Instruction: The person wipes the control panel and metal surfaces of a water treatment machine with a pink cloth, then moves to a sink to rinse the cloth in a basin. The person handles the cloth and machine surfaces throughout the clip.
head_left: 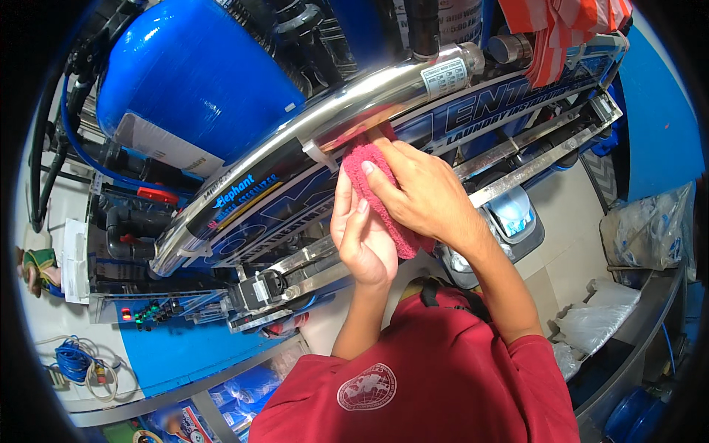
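Observation:
A dark red towelling cloth [382,193] is bunched between my two hands, just below a long polished metal tube [384,88]. My right hand [428,188] grips the cloth from the right, its thumb on top and its fingertips reaching up beside the tube's underside. From the left, my left hand [363,240] holds the cloth with thumb and fingers partly curled round it. Some of its fingers are hidden behind the cloth. Left of the cloth, a pale bracket clip [319,153] hugs the tube. A printed blue sign panel [509,111] runs along below the tube.
A large blue tank [196,81] stands behind the tube at upper left. Red-and-white striped plastic [554,33] hangs at upper right. A metal frame rail [535,162] crosses below the sign. Clear plastic bags [598,314] lie at right; a coiled blue cable [77,365] lies at lower left.

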`<state>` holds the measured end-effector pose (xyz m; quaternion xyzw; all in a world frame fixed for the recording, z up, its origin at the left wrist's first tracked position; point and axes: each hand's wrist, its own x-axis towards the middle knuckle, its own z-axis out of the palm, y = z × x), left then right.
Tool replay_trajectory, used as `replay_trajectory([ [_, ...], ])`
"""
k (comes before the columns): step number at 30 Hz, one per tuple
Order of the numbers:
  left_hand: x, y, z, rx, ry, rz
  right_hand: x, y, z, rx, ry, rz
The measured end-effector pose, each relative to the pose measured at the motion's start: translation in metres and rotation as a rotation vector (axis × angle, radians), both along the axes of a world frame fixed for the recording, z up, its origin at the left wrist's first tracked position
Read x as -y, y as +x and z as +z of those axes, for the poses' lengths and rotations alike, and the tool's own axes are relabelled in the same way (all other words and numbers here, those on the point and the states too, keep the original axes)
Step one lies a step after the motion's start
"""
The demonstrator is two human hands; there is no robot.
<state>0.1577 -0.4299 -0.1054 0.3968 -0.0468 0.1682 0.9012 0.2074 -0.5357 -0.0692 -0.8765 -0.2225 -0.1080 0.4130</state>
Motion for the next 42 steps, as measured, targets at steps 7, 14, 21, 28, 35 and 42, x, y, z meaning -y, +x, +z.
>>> replay_trajectory([
  [7, 0.027, 0.007, -0.005, -0.013, 0.132, 0.031, 0.023, 0.014, -0.002, 0.317, -0.294, -0.105],
  [14, 0.062, 0.032, -0.004, 0.075, 0.287, -0.356, 0.084, 0.034, 0.005, 0.431, -0.467, -0.331],
  [21, 0.06, 0.052, -0.007, -0.017, 0.117, -0.557, 0.08, 0.029, 0.0, 0.217, -0.331, -0.383],
  [28, 0.031, 0.008, -0.012, -0.034, 0.027, 0.065, 0.0, 0.004, 0.003, 0.059, -0.09, -0.051],
  [35, 0.023, -0.003, -0.017, -0.027, 0.049, 0.18, -0.018, 0.008, 0.001, 0.128, -0.115, 0.067],
  [42, 0.062, 0.006, -0.021, -0.049, 0.17, 0.098, 0.036, 0.024, 0.002, 0.331, -0.275, -0.007],
])
